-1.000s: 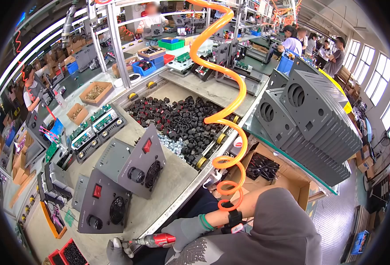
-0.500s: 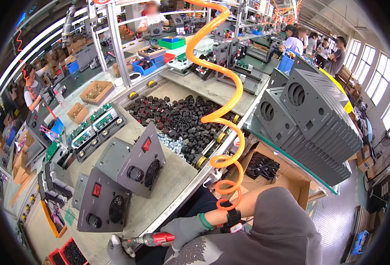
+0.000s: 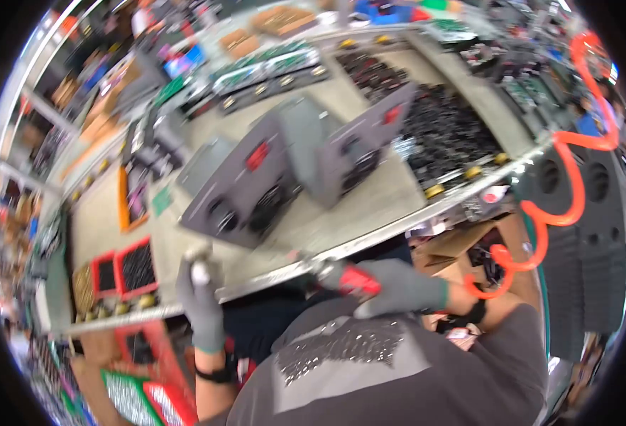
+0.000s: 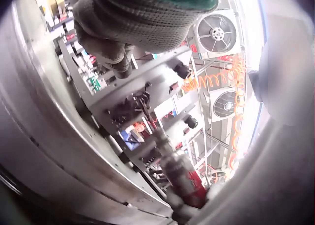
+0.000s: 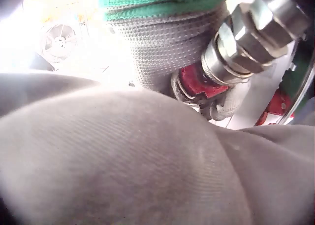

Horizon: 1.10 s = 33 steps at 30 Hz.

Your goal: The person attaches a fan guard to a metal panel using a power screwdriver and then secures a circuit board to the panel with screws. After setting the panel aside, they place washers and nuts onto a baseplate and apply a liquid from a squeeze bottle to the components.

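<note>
My gloved right hand (image 3: 402, 285) grips a red-and-metal air screwdriver (image 3: 359, 281) by its body, in front of my torso. The tool's metal hose fitting (image 5: 251, 37) shows large in the right wrist view. At the bench edge is my gloved left hand (image 3: 203, 305), its fingers bunched; in the left wrist view those fingers (image 4: 118, 62) are curled, and I cannot tell whether they hold anything. Just beyond stand two grey metal housings, a nearer one (image 3: 235, 181) and a farther one (image 3: 377, 126), each with a red switch, round black fitting and fan opening.
Red bins (image 3: 139, 266) of small black parts sit at the bench's left end. A heap of black parts (image 3: 455, 131) lies to the right. The orange coiled hose (image 3: 575, 184) hangs on the right, before stacked grey panels (image 3: 593, 248). Circuit-board assemblies (image 3: 267, 74) line the back.
The head view has swung left and down and is blurred. My left hand, close to the screwdriver's tip before, is now apart from it. My right hand still grips the screwdriver.
</note>
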### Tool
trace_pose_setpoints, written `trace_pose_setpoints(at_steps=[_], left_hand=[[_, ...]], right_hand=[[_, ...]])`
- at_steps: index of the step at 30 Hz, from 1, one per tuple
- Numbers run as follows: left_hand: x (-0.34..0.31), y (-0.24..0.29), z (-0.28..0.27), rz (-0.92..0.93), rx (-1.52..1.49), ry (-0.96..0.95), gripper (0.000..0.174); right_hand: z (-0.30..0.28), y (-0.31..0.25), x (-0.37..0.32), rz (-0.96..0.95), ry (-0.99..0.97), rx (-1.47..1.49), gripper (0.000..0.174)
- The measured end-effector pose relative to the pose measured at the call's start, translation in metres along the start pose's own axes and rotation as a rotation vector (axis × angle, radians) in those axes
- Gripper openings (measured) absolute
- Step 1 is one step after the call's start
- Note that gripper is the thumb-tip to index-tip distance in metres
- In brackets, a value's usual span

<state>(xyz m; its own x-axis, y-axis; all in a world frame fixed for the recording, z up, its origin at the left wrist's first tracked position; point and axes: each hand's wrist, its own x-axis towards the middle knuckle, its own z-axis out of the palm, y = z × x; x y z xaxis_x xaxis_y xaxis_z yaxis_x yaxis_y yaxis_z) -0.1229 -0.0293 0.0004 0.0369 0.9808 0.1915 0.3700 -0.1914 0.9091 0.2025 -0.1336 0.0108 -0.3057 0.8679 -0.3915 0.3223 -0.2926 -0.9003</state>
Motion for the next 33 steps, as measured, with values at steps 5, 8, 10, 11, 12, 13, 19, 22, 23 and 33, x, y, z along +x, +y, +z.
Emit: trace_pose_setpoints(at_steps=[5,8,10,11,12,13,19,22,23,33], left_hand=[[0.041,-0.008,0.023,0.114,-0.078,-0.177,0.085],[0.056,-0.014,0.03,0.049,-0.077,-0.376,0.073],[0.062,-0.016,0.036,-0.042,-0.058,-0.524,0.063],[0.061,-0.015,0.042,-0.046,-0.154,-0.502,0.054],[0.061,-0.015,0.045,-0.05,-0.251,-0.479,0.045],[0.063,-0.015,0.044,-0.049,-0.249,-0.481,0.045],[0.063,-0.012,0.039,-0.141,-0.237,-0.523,0.031],[0.065,-0.015,0.039,-0.132,-0.181,-0.54,0.025],[0.065,-0.014,0.04,-0.065,-0.13,-0.537,0.022],[0.066,-0.021,0.039,-0.178,-0.163,-0.545,0.017]], right_hand=[[-0.009,0.023,0.004,-0.065,0.155,0.046,0.04],[-0.018,-0.01,-0.001,0.317,0.062,0.223,0.044],[-0.019,-0.012,0.003,0.318,0.078,0.243,0.044],[-0.019,-0.01,0.007,0.319,0.079,0.231,0.045],[-0.02,-0.008,0.009,0.318,0.079,0.218,0.047],[-0.02,-0.006,0.012,0.302,0.077,0.216,0.047],[-0.021,-0.009,0.023,0.341,0.062,0.167,0.046],[-0.025,-0.02,0.026,0.376,0.032,0.151,0.043],[-0.025,-0.021,0.028,0.379,0.026,0.149,0.043],[-0.022,-0.014,0.037,0.349,0.04,0.24,0.037]])
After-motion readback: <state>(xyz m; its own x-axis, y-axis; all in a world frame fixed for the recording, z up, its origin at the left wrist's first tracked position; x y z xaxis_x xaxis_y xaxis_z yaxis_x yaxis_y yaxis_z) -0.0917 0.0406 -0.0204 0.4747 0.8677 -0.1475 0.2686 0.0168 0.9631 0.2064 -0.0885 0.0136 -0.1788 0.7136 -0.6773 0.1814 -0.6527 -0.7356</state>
